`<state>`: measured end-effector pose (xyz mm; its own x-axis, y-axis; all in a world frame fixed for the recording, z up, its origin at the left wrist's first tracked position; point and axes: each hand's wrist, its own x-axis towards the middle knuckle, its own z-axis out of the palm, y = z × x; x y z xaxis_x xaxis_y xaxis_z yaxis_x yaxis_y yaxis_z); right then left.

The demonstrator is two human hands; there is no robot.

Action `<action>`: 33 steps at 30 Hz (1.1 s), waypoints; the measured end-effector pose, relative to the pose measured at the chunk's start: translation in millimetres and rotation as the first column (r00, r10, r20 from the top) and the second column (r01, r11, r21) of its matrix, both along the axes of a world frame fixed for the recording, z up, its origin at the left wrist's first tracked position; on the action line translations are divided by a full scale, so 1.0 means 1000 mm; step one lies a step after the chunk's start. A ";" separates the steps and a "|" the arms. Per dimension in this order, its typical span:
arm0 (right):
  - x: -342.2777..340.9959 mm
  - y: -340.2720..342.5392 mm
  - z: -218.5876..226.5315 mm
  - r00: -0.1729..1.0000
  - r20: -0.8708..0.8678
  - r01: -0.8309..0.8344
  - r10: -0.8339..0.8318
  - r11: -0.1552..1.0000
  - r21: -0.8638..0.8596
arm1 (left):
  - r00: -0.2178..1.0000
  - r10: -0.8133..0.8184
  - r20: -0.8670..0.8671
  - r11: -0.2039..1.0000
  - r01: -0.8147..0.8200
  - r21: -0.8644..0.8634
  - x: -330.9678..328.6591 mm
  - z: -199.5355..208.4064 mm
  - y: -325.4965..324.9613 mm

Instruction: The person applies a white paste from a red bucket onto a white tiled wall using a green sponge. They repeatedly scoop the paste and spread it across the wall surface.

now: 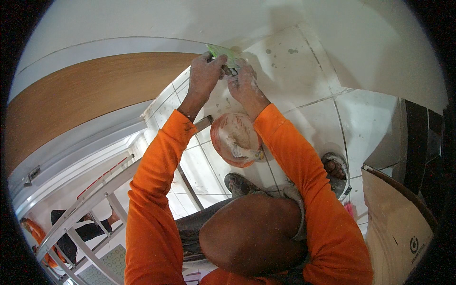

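Observation:
Ahead of me, near the foot of the white wall, both dusty hands pinch a thin light-green sheet (225,57). My left hand (206,73) grips its left side with curled fingers. On the right side, my right hand (244,81) closes on the sheet's lower edge. A small dark patch shows between the fingertips; I cannot make out what it is. Below the hands, between my forearms, a round orange-red bucket (221,135) smeared with white stands on the tiles.
At left are a wooden door panel (104,80) and a metal ladder (78,228), with another person's legs (85,230) beyond its rungs. A cardboard box (392,223) stands at right, near a dark-rimmed object (335,168) I cannot identify. Spots mark the white tiled floor (308,123).

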<state>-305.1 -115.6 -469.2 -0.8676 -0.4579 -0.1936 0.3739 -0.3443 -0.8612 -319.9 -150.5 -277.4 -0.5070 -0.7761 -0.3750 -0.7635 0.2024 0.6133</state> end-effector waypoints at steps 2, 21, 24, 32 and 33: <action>-0.004 0.016 0.057 0.912 0.359 -0.171 0.198 0.980 -0.105 | 0.999 0.042 0.022 0.999 -0.042 0.003 0.019 0.008 -0.006; 0.015 0.052 0.064 0.815 0.504 0.113 0.287 0.774 -0.624 | 0.998 0.014 -0.054 0.989 -0.006 0.150 0.051 0.013 0.012; 0.003 0.054 0.046 0.962 0.228 -0.044 0.148 0.912 -0.407 | 0.999 -0.004 -0.040 0.993 0.009 0.120 0.044 -0.004 0.010; -0.009 0.052 0.012 0.756 -0.498 -0.176 0.424 0.865 0.470 | 0.996 0.038 -0.075 0.993 -0.030 0.115 0.032 -0.017 0.008; -0.008 0.051 0.006 0.756 -0.541 -0.117 0.368 0.890 0.442 | 0.996 0.035 -0.081 0.993 -0.025 0.118 0.031 -0.019 0.009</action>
